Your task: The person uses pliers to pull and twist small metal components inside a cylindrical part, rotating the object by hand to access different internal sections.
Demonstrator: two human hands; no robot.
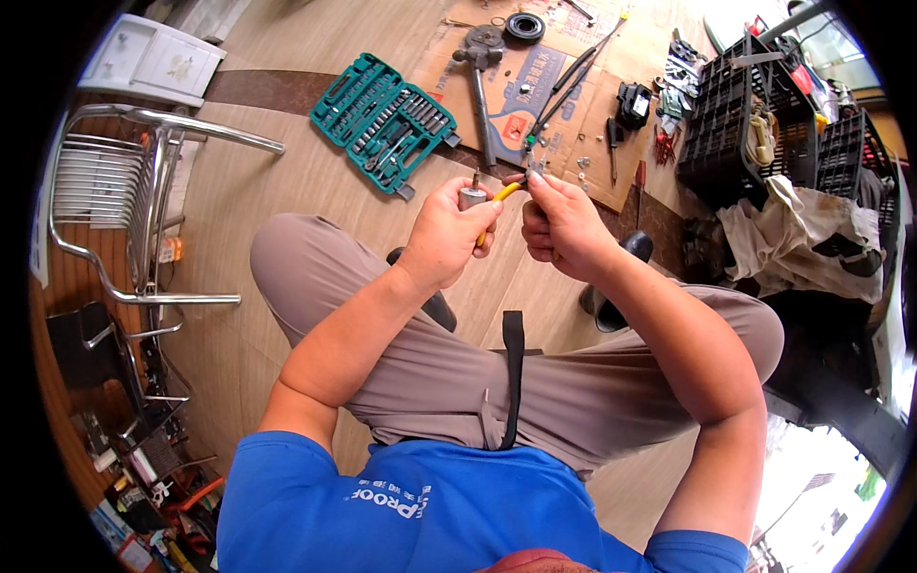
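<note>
My left hand (437,237) is closed around a small grey metal cylinder (472,198) with a thin shaft sticking up from its top. A slim yellow piece (506,191), perhaps a handle or sleeve, runs from the left fingers toward my right hand (569,227). The right thumb and fingers pinch together at its far end, beside a small greyish part (536,166); the fingers partly cover what they hold. Both hands are close together in front of my knees, above the floor near the cardboard's front edge.
Ahead lies a flattened cardboard sheet (458,86) bearing a hammer (481,81), black cables (573,72), a black ring (524,28) and a screwdriver (613,148). A green socket set case (382,124) lies open at left. Black crates (712,124) stand right, a metal chair (153,191) left.
</note>
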